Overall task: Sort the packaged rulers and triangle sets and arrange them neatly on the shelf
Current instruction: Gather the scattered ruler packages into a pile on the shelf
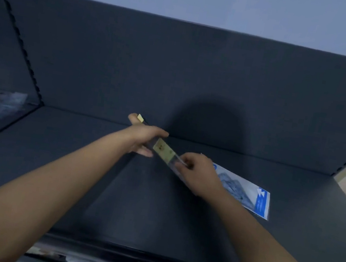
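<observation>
While left hand and right hand grip packaged ruler | triangle set beside latter

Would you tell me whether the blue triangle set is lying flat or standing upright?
Lying flat: the triangle set rests face up on the shelf, behind the right hand.

The right hand hides one end of the triangle set (its print too blurred to read).
</observation>
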